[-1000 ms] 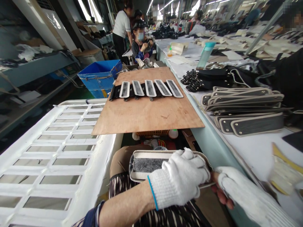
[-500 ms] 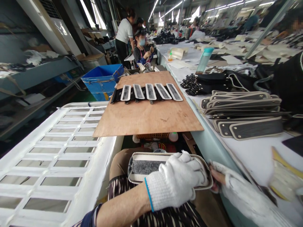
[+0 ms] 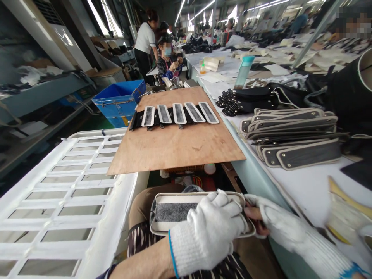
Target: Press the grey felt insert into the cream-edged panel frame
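Across my lap lies an oblong panel (image 3: 175, 212) with a pale raised rim and a dark grey speckled strip along its middle. My left hand (image 3: 212, 228), in a white knitted glove with a blue cuff edge, lies over the panel's right half, its fingers curled onto the inside near the right end. My right hand (image 3: 263, 217), also gloved but with bare fingertips showing, pinches the rim at the right end. Part of the strip is hidden under the left glove.
A wooden board (image 3: 174, 151) ahead carries several similar pale-edged pieces (image 3: 179, 113) on black material. Stacked dark panels (image 3: 309, 153) lie on the table at right. A white slatted frame (image 3: 66, 193) stands left, with a blue bin (image 3: 116, 104) beyond it. A co-worker (image 3: 167, 64) sits ahead.
My right hand has closed in on the panel's right end, its fingers now at the rim. The left hand stays on the panel. The whole view has shifted slightly.
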The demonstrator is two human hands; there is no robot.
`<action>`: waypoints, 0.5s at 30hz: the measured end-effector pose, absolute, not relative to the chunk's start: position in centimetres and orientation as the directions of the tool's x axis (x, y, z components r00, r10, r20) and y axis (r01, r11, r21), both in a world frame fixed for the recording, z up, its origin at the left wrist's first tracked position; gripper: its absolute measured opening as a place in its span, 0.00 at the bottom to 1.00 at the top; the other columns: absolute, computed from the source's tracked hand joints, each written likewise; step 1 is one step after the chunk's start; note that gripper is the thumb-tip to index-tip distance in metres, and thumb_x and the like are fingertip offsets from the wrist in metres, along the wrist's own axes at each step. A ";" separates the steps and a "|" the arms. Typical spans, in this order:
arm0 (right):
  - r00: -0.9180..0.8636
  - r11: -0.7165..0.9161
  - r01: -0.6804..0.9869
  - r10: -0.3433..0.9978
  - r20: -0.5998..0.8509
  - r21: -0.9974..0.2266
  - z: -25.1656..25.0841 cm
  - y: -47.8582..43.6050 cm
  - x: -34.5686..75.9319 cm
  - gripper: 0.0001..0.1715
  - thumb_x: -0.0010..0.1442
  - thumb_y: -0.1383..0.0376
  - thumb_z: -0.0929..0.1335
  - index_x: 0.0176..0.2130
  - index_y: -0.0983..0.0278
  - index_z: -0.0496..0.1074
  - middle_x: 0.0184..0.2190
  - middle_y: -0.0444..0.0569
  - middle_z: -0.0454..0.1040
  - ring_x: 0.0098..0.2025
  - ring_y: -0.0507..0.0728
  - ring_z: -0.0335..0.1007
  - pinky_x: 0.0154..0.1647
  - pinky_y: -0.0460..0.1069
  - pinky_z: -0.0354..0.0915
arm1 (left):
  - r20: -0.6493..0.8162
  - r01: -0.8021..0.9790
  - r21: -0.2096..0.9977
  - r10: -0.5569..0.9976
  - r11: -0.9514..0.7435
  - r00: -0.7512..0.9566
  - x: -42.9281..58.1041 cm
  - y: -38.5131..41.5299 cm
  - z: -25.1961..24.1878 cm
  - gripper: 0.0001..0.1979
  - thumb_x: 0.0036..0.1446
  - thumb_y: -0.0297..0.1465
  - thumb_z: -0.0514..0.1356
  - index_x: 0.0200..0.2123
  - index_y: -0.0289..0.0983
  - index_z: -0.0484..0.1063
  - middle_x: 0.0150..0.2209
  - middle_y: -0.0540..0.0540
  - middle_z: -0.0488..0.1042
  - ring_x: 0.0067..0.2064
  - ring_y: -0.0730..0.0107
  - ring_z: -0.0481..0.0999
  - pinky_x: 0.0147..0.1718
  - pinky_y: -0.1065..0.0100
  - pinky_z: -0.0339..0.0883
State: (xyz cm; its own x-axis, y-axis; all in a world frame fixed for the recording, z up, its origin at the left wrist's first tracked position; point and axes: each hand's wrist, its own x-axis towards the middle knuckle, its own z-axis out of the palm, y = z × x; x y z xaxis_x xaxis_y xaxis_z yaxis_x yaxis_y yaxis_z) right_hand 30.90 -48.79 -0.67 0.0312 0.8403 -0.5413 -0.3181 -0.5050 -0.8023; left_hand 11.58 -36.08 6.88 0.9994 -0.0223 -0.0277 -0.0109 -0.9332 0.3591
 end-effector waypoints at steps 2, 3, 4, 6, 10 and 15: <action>-0.001 -0.518 -0.324 0.837 -0.547 -0.792 -0.5 -48.6 31.0 0.27 0.52 0.49 0.77 0.41 0.64 0.71 0.28 0.45 0.66 0.25 0.49 0.53 0.23 0.46 0.45 | -0.035 -0.013 0.367 -0.028 -0.930 0.999 11.6 -36.0 6.9 0.11 0.62 0.30 0.60 0.48 0.42 0.70 0.53 0.51 0.68 0.55 0.59 0.63 0.55 0.57 0.62; 0.008 -0.517 -0.317 0.837 -0.548 -0.795 -0.5 -48.6 31.0 0.27 0.53 0.50 0.76 0.43 0.64 0.71 0.28 0.45 0.66 0.25 0.49 0.53 0.23 0.46 0.46 | -0.035 -0.013 0.372 -0.028 -0.928 0.999 11.7 -36.0 6.9 0.10 0.63 0.31 0.59 0.48 0.42 0.70 0.52 0.51 0.68 0.55 0.59 0.63 0.54 0.56 0.64; 0.026 -0.517 -0.304 0.835 -0.549 -0.800 -0.5 -48.6 31.0 0.27 0.54 0.50 0.75 0.45 0.64 0.70 0.27 0.45 0.66 0.25 0.50 0.54 0.23 0.46 0.47 | -0.038 -0.013 0.378 -0.029 -0.926 0.999 11.8 -36.0 7.0 0.09 0.66 0.32 0.57 0.48 0.42 0.69 0.52 0.51 0.68 0.55 0.59 0.63 0.54 0.55 0.64; 0.057 -0.527 -0.265 0.827 -0.559 -0.807 -0.4 -48.7 30.9 0.29 0.56 0.50 0.74 0.50 0.63 0.68 0.27 0.45 0.66 0.25 0.51 0.55 0.24 0.47 0.49 | -0.082 0.009 0.393 -0.025 -0.920 0.996 12.1 -36.0 7.3 0.09 0.69 0.33 0.52 0.49 0.43 0.69 0.54 0.52 0.68 0.58 0.59 0.63 0.57 0.54 0.63; 0.064 -0.586 -0.169 0.796 -0.602 -0.793 0.7 -48.1 30.5 0.34 0.57 0.49 0.72 0.56 0.62 0.64 0.27 0.44 0.66 0.25 0.52 0.57 0.23 0.48 0.50 | -0.244 0.090 0.438 -0.022 -0.894 0.970 12.7 -36.1 7.9 0.11 0.71 0.33 0.50 0.51 0.43 0.69 0.58 0.52 0.67 0.64 0.59 0.59 0.65 0.52 0.56; 0.097 -0.594 -0.091 0.793 -0.601 -0.799 2.1 -47.4 30.0 0.34 0.55 0.49 0.71 0.55 0.62 0.64 0.26 0.43 0.65 0.26 0.52 0.57 0.23 0.47 0.52 | -0.152 0.075 0.284 0.032 -0.956 0.988 12.4 -37.2 6.7 0.10 0.71 0.31 0.49 0.47 0.41 0.70 0.53 0.49 0.71 0.55 0.61 0.68 0.57 0.57 0.65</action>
State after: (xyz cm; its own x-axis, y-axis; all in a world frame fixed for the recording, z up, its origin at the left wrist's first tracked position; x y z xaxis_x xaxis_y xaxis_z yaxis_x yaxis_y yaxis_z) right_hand 29.99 -47.38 2.09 0.0973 0.7934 -0.6009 -0.0911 -0.5942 -0.7992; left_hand 12.37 -37.22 6.69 0.9878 0.0321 -0.1524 0.0749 -0.9559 0.2839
